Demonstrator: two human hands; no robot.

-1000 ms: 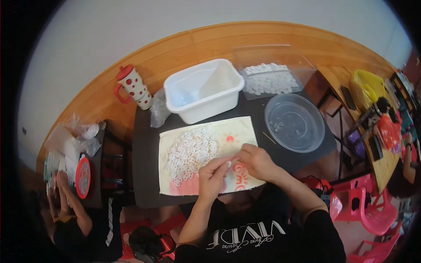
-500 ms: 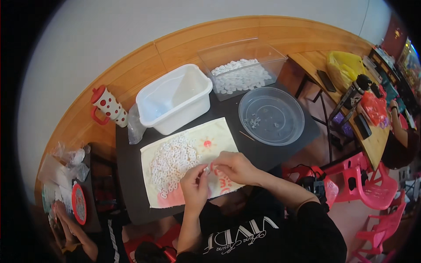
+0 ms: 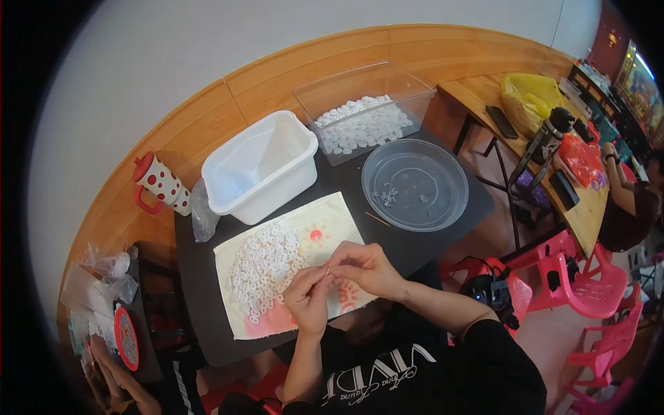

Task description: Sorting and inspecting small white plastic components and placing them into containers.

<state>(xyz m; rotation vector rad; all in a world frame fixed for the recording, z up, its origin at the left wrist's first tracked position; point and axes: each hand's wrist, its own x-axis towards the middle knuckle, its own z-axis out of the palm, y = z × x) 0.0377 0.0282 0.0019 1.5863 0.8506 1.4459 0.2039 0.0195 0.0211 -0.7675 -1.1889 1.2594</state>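
My left hand [image 3: 306, 299] and my right hand [image 3: 366, 270] meet over the front of a cream cloth [image 3: 335, 213] printed with orange and pink figures. Fingers and thumb of both are pinched together, tip to tip. Whatever small thing lies between them is too tiny and covered to name. Just left of my hands, a heap of small white ring-like pieces [image 3: 259, 270] spreads across the cloth. Beyond them, a shallow round clear plastic tray [image 3: 446, 200] holds a few small translucent bits [image 3: 387, 197]. A thin wooden stick [image 3: 377, 220] lies between cloth and tray.
A white plastic tub [image 3: 266, 197] and a clear box [image 3: 422, 104] of white pieces stand at the back. Left of them are a plastic bag [image 3: 200, 214] and a spotted tumbler [image 3: 166, 187]. Other people's hands [image 3: 104, 356] work at far left; pink chairs [image 3: 581, 290] stand right.
My fingertips have come closer together, and the right hand has tilted up slightly. The whole view has shifted a little, so the table things sit further left.
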